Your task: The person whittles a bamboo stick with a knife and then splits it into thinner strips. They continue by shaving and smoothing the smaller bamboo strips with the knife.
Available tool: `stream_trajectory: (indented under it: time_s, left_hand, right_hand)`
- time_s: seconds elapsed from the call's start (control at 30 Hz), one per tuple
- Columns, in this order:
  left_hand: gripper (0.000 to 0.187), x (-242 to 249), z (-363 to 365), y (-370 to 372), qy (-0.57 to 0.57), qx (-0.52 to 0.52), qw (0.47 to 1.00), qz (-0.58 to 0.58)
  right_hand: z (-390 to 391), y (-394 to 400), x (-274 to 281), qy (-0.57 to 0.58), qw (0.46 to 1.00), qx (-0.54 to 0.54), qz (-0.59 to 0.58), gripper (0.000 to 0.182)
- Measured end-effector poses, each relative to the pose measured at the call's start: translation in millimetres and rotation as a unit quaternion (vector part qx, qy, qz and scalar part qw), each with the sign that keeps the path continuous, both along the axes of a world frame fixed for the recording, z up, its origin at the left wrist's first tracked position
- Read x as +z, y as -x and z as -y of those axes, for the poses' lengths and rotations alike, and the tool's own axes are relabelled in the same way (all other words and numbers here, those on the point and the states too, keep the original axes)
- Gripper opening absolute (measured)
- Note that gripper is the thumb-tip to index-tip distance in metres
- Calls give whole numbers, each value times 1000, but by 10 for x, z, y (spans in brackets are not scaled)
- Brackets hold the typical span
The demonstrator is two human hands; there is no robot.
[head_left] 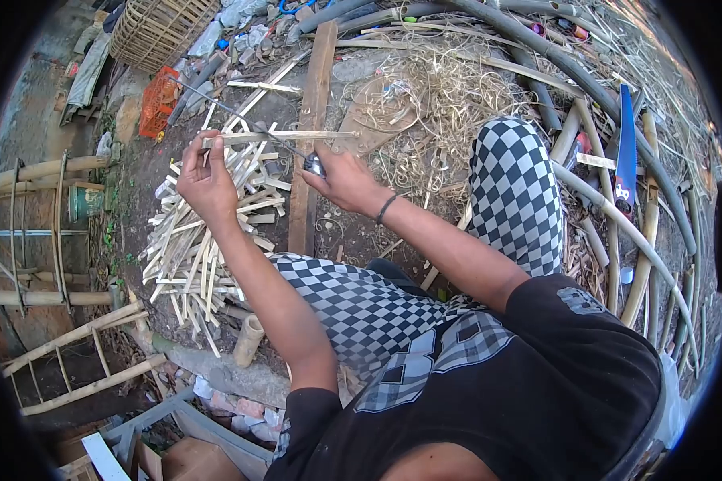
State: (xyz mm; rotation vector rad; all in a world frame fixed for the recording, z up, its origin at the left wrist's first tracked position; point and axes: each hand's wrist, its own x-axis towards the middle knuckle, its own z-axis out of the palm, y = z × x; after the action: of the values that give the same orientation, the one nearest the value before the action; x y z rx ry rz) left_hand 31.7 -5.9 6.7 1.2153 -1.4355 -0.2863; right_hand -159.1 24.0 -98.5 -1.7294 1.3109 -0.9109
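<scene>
The bamboo strip (285,136) lies crosswise in front of you above the split-bamboo pile (200,240), long axis left-right, w/ your left hand (206,178) pinching its left end & right hand (341,178) fisted on the knife (253,122) near mid-strip.

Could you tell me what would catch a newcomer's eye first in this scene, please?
First, the two hands at centre: the left hand holds a pale bamboo strip level, while the right hand grips a knife whose blade runs up and left across it. Just below lies a heap of cut bamboo slats on the dirt. The person's checkered trousers stand out at right, with a blue saw beyond them among bamboo poles.
</scene>
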Motion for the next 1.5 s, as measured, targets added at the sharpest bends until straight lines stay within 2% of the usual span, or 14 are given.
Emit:
stream_trajectory:
  time_s: [0.07,0.17,0.27,0.33,0.4,0.5,0.63,0.67,0.7,0.87,1.03,1.17,1.3,1.5]
  left_hand:
    - [15,-16,-10,-17,14,-12,1000,9]
    - [15,-23,-73,-35,8,13,1000,22]
    - [16,-99,-23,-26,25,3,1000,10]
    - [16,-42,-7,45,22,25,999,18]
    - [16,-34,-11,48,-1,32,999,-6]
    - [16,-20,6,57,12,29,1000,-3]
    - [16,-54,20,-80,4,42,999,6]
    - [16,-63,16,-131,2,61,998,26]
    - [16,-71,4,-163,5,62,998,27]
    - [13,-98,-11,-162,1,68,997,20]
    - [13,-57,-9,-44,21,36,999,8]
    - [13,-57,-19,-94,16,68,997,22]
    - [12,-123,-10,-122,29,29,999,-1]
    - [15,-12,-48,28,10,9,1000,9]
  right_hand:
    - [26,-21,-382,-53,998,-39,-8,48]
    - [176,119,-1451,-136,987,-90,-16,48]
    - [185,19,-1166,-162,979,-111,-54,46]
    - [216,46,-889,-156,983,-73,-62,47]
    - [41,46,-412,-97,994,-48,-17,49]
    - [7,-33,-328,-17,1000,-15,-1,50]
    - [32,77,-1051,-79,995,-34,-41,49]
    - [42,144,-1326,-138,987,-63,-60,49]
    - [59,200,-1339,-194,973,-93,-78,49]
    - [253,103,-959,-175,976,-61,-113,49]
    - [22,97,-481,-86,993,-10,-82,49]
    - [-38,279,-1561,-170,974,-104,-109,45]
    - [-43,301,-1664,-225,955,-127,-147,46]
    - [22,332,-1403,-174,971,-105,-124,46]
